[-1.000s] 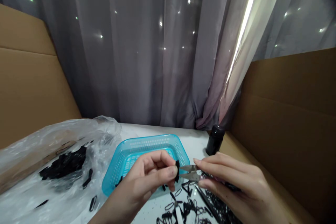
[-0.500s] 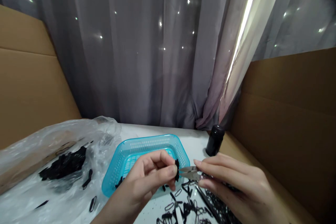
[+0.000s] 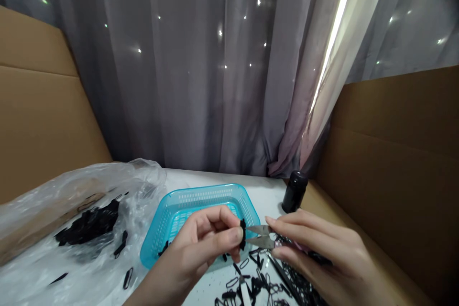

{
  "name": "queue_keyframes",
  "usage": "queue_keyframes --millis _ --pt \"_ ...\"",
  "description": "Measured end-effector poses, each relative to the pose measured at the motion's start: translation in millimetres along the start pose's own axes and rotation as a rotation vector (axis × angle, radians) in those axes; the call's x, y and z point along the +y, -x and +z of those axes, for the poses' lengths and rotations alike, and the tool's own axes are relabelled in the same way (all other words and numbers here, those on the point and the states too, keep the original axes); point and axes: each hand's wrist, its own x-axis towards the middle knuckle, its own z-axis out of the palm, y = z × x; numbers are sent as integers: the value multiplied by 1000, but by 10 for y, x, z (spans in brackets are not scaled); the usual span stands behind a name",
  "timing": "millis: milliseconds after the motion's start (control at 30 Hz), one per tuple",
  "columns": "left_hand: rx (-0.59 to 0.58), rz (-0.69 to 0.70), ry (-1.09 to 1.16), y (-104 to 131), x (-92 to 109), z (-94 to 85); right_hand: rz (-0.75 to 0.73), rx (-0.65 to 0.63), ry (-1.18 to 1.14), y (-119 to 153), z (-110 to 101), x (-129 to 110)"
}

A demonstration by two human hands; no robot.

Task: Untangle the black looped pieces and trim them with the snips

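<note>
Between thumb and fingers, my left hand pinches a small dark ruffled piece upright, over the right front part of a blue plastic basket. My right hand is closed around small metal snips. The two blades are spread and point left, with their tips at the edge of the dark piece. Most of the snips' handle is hidden by my fingers. A few dark pieces lie in the basket.
Many black loops and clips lie below my hands. A clear plastic bag with a black heap is at left. A dark bottle stands behind my right hand. Cardboard walls flank the white table.
The snips' blades have spread wider apart at the dark piece. Both hands stay in nearly the same place, and the view has shifted very slightly.
</note>
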Motion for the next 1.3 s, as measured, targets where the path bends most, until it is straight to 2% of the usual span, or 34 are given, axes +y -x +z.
queue_keyframes --millis 600,800,1067,1300 --pt "21 -6 7 -18 -46 12 -25 -10 36 -20 -18 11" --pt "6 4 23 9 -28 -4 -23 35 33 1 -5 4" --pt "-9 -13 5 -7 -29 -10 -8 -12 32 5 -19 26" --pt "27 -7 -6 -3 -44 20 -46 3 65 -14 -37 18"
